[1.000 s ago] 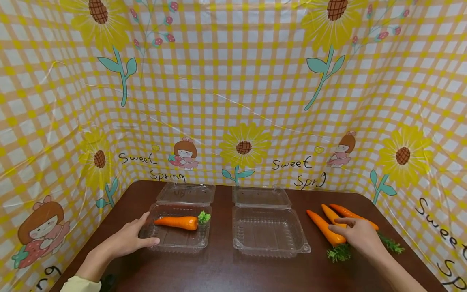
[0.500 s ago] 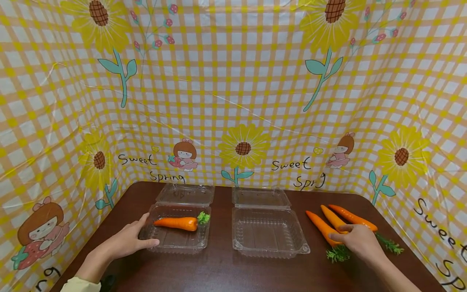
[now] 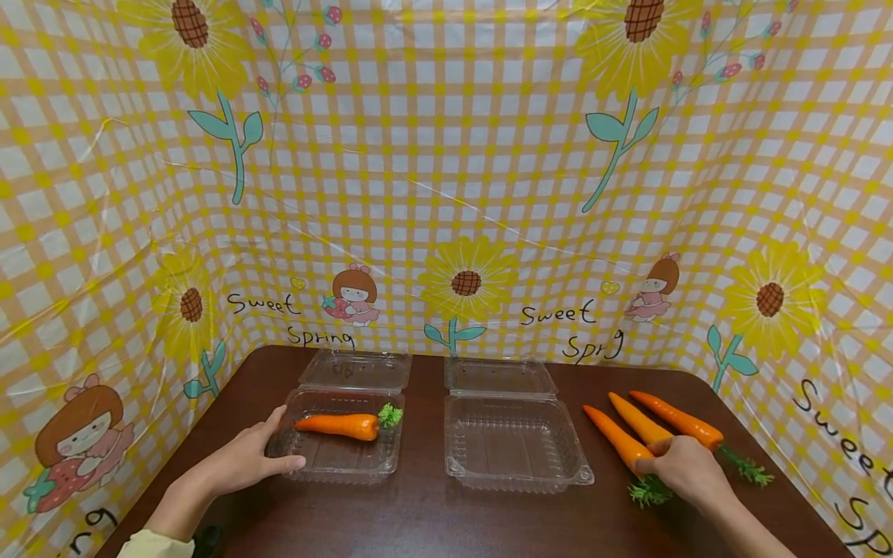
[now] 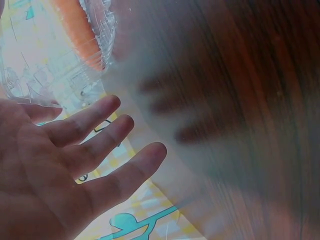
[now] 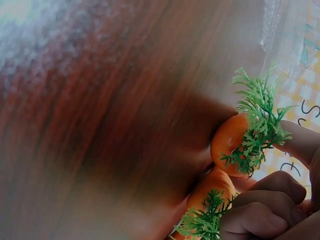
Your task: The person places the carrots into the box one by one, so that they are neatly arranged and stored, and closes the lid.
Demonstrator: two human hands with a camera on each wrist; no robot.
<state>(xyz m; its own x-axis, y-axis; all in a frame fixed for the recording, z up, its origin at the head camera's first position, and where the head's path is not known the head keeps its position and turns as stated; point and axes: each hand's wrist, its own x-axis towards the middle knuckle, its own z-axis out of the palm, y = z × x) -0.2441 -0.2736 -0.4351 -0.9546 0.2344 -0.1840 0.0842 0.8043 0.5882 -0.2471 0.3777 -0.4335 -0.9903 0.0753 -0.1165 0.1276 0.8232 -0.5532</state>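
In the head view my left hand rests at the left side of a clear plastic clamshell container, its fingers extended and thumb along the near edge. An orange carrot with a green top lies inside that container. On the right, several carrots lie side by side on the table. My right hand pinches the thick end of the leftmost carrot, thumb on its near side. Its fingers cover the end of the middle carrot. Curled fingers and leafy carrot tops fill the right wrist view's lower right.
A second clear clamshell container, lid folded back, stands between the first container and the carrots. The far-right carrot lies beyond my right hand. A checked, flower-printed sheet walls in the dark brown table.
My right hand has settled lower onto the carrots and closed around the leftmost one. The leftmost and middle carrots have shifted slightly. My left hand stays in place.
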